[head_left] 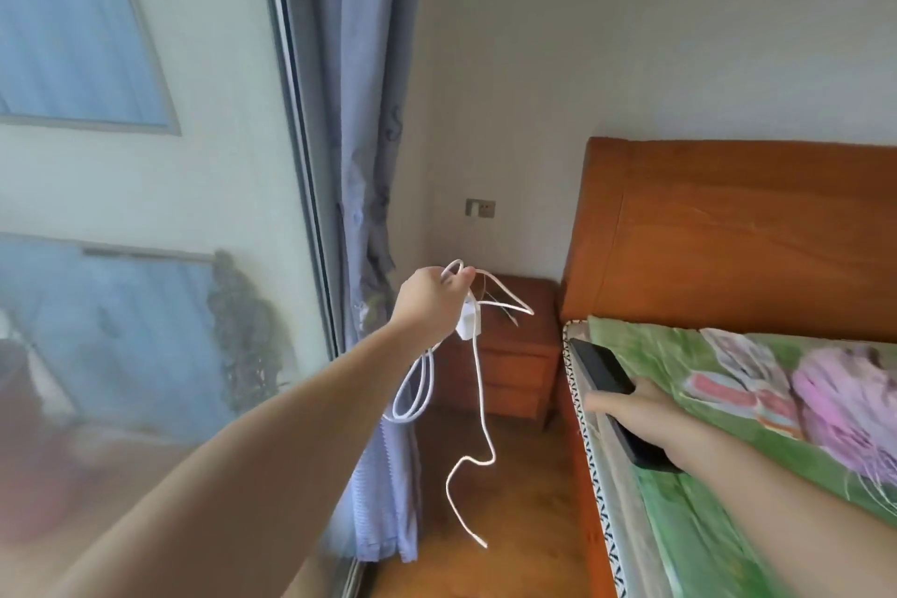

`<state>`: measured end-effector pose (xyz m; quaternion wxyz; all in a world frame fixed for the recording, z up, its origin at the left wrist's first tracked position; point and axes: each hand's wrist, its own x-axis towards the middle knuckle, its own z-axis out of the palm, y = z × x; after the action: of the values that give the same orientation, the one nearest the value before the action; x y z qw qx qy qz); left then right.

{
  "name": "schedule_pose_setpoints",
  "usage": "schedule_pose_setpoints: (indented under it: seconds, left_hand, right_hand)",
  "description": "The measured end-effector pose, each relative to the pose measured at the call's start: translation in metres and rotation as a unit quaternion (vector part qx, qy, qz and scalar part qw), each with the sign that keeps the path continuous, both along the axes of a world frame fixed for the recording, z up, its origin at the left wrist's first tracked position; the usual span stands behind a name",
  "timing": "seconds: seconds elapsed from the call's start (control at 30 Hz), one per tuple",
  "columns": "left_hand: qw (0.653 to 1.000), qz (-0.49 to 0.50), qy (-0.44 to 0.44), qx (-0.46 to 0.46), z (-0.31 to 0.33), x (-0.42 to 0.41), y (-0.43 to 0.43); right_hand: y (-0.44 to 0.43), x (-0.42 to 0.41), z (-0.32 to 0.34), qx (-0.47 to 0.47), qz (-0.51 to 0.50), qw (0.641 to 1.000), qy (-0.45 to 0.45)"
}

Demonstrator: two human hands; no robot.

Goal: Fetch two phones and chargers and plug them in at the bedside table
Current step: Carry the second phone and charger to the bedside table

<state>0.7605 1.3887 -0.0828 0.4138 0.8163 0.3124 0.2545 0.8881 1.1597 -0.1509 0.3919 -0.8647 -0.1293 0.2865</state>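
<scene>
The left hand is raised in front of the curtain, its grip clamped on a bunch of white charger cables. The thumb and fingertips pinch the gathered loops at the top. A small white adapter block hangs just under the palm, touching the cords. One loop of cable droops beside the forearm. A single thinner strand falls further in loose bends toward the wooden floor and ends in a small connector that hangs free. Two more loops stick out to the right, in front of the bedside bench. How many separate cords are in the bunch I cannot tell.

The right hand is low at the edge of the bed, its grip closed round a dark phone. The phone is a flat, glossy black slab that shows both ahead of the hand and behind it. The thumb lies on the near side, toward the mattress border, and the fingers wrap over the far side. Whether a second phone is stacked with it I cannot tell.

The phone is above the green flowered bedspread, near the orange-brown headboard. The bench is reddish wood with drawers and stands in the corner between the curtain and the bed. A wall socket sits above it.
</scene>
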Motion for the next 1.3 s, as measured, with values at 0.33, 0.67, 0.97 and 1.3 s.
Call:
schedule_pose_setpoints:
  seconds: [0.33,0.67,0.97,1.3]
  left_hand:
    - [0.998,0.029,0.054,0.020,-0.028,0.172,0.141]
    - [0.994,0.058,0.095,0.001,-0.072,0.319,0.261]
    - [0.996,0.059,0.057,-0.022,-0.122,0.398,0.386]
    - [0.991,0.085,0.079,-0.065,-0.220,0.456,0.465]
  right_hand:
    - [0.162,0.192,-0.042,0.027,0.029,0.999,0.011]
    - [0.321,0.350,-0.076,-0.049,0.122,0.989,0.075]
    - [0.466,0.425,-0.150,-0.068,0.105,0.984,0.124]
    - [0.600,0.464,-0.243,-0.205,0.074,0.974,0.060]
